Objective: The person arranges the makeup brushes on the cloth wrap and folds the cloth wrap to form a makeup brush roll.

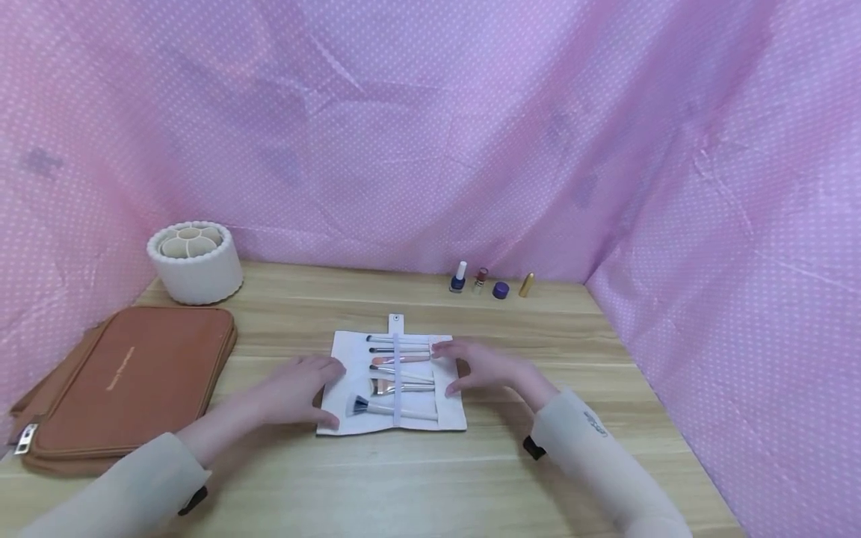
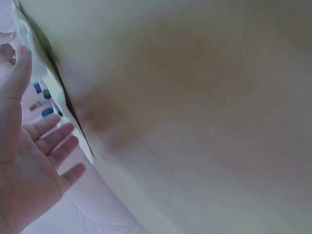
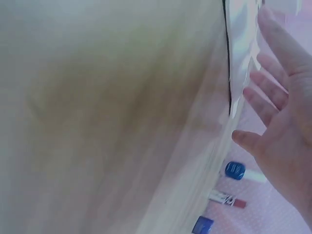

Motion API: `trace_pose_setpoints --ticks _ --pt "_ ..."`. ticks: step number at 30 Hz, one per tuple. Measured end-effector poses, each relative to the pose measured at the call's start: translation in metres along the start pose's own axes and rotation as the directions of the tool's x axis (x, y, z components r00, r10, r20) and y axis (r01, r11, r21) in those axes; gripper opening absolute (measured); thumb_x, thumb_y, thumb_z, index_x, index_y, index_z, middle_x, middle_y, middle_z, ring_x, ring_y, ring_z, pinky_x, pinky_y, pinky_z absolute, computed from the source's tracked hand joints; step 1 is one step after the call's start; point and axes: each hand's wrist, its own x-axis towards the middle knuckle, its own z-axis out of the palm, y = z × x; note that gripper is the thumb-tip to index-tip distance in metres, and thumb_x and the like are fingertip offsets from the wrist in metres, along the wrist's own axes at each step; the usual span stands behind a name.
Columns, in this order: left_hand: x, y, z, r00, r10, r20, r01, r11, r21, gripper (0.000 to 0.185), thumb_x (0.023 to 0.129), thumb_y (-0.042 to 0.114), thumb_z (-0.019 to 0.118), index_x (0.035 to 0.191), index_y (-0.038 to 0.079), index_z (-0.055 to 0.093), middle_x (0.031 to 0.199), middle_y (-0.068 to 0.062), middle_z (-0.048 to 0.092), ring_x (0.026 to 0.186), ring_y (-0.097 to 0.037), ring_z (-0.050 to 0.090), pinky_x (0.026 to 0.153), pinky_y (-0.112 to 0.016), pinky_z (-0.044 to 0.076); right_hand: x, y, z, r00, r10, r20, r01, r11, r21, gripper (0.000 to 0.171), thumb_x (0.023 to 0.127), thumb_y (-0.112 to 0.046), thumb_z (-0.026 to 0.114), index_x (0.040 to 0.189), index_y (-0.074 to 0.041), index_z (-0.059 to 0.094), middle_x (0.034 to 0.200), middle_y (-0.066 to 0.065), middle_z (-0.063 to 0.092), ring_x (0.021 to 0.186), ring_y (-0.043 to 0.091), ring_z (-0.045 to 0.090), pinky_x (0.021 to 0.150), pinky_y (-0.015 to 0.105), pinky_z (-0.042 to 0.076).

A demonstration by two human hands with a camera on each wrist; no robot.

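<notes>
A white fabric brush roll (image 1: 350, 427) lies unrolled on the wooden table (image 1: 403, 486), with several makeup brushes (image 1: 397, 359) tucked under its centre strap. My left hand (image 1: 296, 388) hovers at the roll's left edge with fingers straight, palm down. My right hand (image 1: 480, 366) is at the roll's right edge, fingers extended over the brush handles. In the left wrist view the open palm (image 2: 29, 161) sits beside the roll's edge (image 2: 58, 92). In the right wrist view the spread fingers (image 3: 278, 107) reach the white fabric (image 3: 239, 58).
A brown zipped case (image 1: 128, 385) lies at the left. A white round compartment holder (image 1: 195, 261) stands at the back left. A blue nail polish bottle (image 1: 458, 278), a small red bottle (image 1: 480, 279), a purple cap (image 1: 501, 290) and a gold tube (image 1: 527, 285) stand along the back. Pink dotted cloth walls surround the table.
</notes>
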Motion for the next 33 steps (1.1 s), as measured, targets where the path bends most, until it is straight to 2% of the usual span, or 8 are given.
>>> trace_pose_setpoints --ticks 5,9,12,17,20,25,28,33 --pt "-0.012 0.010 0.004 0.997 0.070 -0.018 -0.070 0.996 -0.056 0.088 0.066 0.062 0.073 0.128 0.002 0.053 0.127 -0.012 0.056 0.121 -0.033 0.048 0.101 -0.054 0.033 -0.024 -0.023 0.008 0.998 -0.035 -0.054 0.032 0.998 -0.056 0.061 0.079 -0.043 0.072 0.131 -0.015 0.054 0.140 0.003 0.048 0.130 0.021 0.044 0.107 0.040 0.035" --pt "-0.015 0.015 0.005 0.997 0.071 -0.019 -0.072 0.995 -0.071 0.075 0.068 0.053 0.077 0.123 0.007 0.055 0.123 -0.008 0.057 0.119 -0.029 0.049 0.101 -0.050 0.034 -0.033 -0.033 0.021 0.997 -0.065 -0.051 0.061 0.994 -0.088 0.060 0.077 -0.047 0.073 0.125 -0.014 0.057 0.137 0.003 0.050 0.126 0.019 0.047 0.105 0.037 0.037" --pt "-0.014 0.015 0.004 0.997 0.077 -0.019 -0.078 0.993 -0.089 0.059 0.070 0.046 0.079 0.113 0.011 0.059 0.118 -0.005 0.058 0.113 -0.026 0.051 0.098 -0.049 0.037 -0.035 -0.035 0.027 0.997 -0.057 -0.048 0.052 0.993 -0.105 0.061 0.075 -0.048 0.075 0.123 -0.015 0.056 0.139 0.001 0.049 0.128 0.018 0.045 0.106 0.036 0.037" --pt "-0.011 0.010 0.001 0.990 0.134 -0.040 -0.137 0.986 -0.099 0.024 0.078 0.033 0.074 0.093 0.018 0.061 0.106 0.001 0.060 0.095 -0.015 0.054 0.087 -0.041 0.045 -0.035 -0.032 0.030 0.995 -0.085 -0.059 0.075 0.986 -0.150 0.062 0.072 -0.049 0.077 0.122 -0.018 0.056 0.141 0.000 0.047 0.129 0.019 0.045 0.105 0.039 0.037" --pt "-0.009 0.006 -0.001 0.986 0.154 -0.067 -0.162 0.978 -0.130 0.009 0.084 0.022 0.069 0.088 0.019 0.062 0.098 0.005 0.062 0.086 -0.008 0.054 0.079 -0.034 0.049 -0.035 -0.032 0.028 0.992 -0.113 -0.059 0.102 0.982 -0.160 0.054 0.075 -0.043 0.075 0.119 -0.017 0.057 0.140 0.002 0.049 0.127 0.020 0.047 0.103 0.039 0.039" --pt "-0.004 -0.003 -0.002 0.990 0.096 -0.107 -0.119 0.964 -0.237 0.003 0.088 0.017 0.065 0.090 0.019 0.062 0.084 0.013 0.060 0.076 -0.002 0.053 0.071 -0.028 0.049 -0.029 -0.029 0.023 0.990 -0.114 -0.084 0.109 0.992 -0.067 0.029 0.085 -0.021 0.060 0.113 -0.012 0.060 0.129 0.002 0.059 0.114 0.015 0.057 0.096 0.031 0.046" --pt "0.003 -0.008 -0.004 0.995 0.033 -0.097 -0.062 0.947 -0.316 0.003 0.090 0.019 0.063 0.089 0.018 0.060 0.081 0.012 0.059 0.075 -0.004 0.054 0.068 -0.027 0.048 -0.024 -0.026 0.018 0.991 -0.079 -0.110 0.082 0.996 0.026 0.020 0.088 -0.014 0.054 0.107 -0.012 0.063 0.116 0.002 0.066 0.093 0.009 0.062 0.082 0.026 0.051" --pt "0.016 -0.015 -0.011 0.994 -0.081 -0.067 0.044 0.900 -0.434 0.006 0.090 0.014 0.062 0.088 0.010 0.058 0.083 0.000 0.063 0.079 -0.013 0.061 0.066 -0.028 0.050 -0.011 -0.015 0.012 0.980 -0.002 -0.200 0.035 0.986 0.162 0.010 0.089 -0.010 0.054 0.095 -0.013 0.063 0.082 -0.004 0.063 0.064 0.003 0.050 0.059 0.020 0.046"
